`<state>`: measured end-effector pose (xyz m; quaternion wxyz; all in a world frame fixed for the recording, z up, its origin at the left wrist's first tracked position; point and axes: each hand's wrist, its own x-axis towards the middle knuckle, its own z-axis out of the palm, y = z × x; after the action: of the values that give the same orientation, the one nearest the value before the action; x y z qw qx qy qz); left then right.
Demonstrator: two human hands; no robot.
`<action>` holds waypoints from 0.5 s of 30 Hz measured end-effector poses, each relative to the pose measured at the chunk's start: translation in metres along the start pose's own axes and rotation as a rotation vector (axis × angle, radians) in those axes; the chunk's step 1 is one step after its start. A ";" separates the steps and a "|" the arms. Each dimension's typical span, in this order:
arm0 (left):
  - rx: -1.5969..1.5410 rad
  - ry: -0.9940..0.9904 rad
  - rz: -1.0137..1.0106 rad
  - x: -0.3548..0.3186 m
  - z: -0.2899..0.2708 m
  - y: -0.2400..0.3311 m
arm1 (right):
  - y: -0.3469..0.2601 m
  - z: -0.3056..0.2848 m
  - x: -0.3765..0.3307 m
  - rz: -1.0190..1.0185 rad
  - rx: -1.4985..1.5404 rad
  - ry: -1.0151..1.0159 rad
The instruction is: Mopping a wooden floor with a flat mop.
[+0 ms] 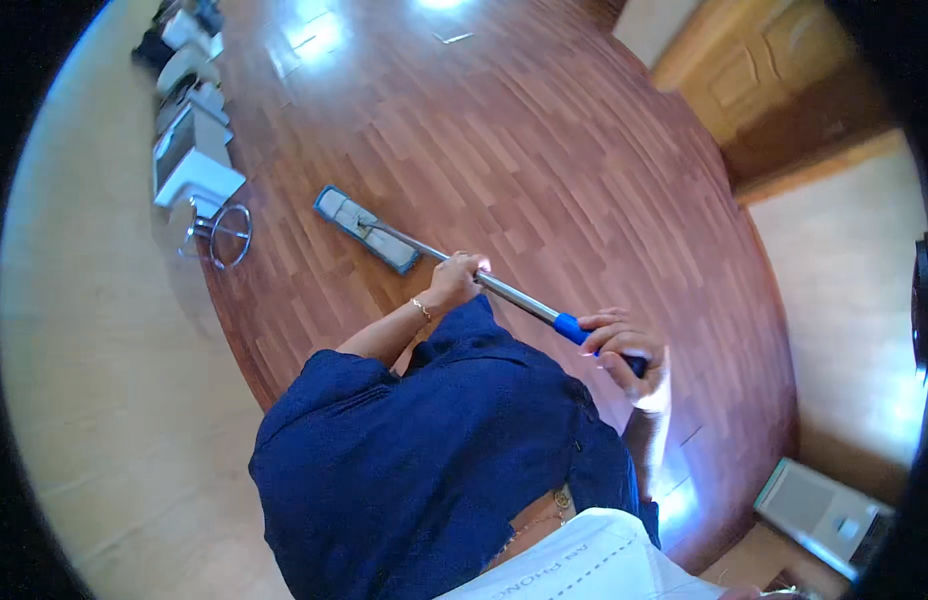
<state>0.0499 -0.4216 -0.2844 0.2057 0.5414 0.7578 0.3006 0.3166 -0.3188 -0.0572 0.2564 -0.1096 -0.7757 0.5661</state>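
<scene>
A flat mop (524,302) slants across the view, its metal pole running from a blue and black grip at the right to a flat head at the left. My left hand (457,279) is wrapped round the pole's middle, a bracelet at its wrist. Farther up, my right hand (626,350) holds the grip near the pole's end, fingers curled over it. The mop head (369,230), a grey plate edged by a blue pad, lies on the wood floor (544,170) ahead and to the left of me.
Along the left wall stand a round chrome stand (220,235), a white box-shaped unit (197,165) and several other items. A wooden door (759,75) is at the far right. A pale, grey-fronted appliance (822,515) stands at the lower right, and a dark round object (922,310) shows at the right wall.
</scene>
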 end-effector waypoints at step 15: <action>-0.271 -0.400 0.885 -0.043 0.121 0.136 | -0.127 0.095 -0.215 0.089 -0.595 0.687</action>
<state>0.2357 -0.4023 -0.2815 0.2682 0.8263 0.3555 0.3448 0.4636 -0.5387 -0.0192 0.4316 -0.3930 -0.7692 0.2601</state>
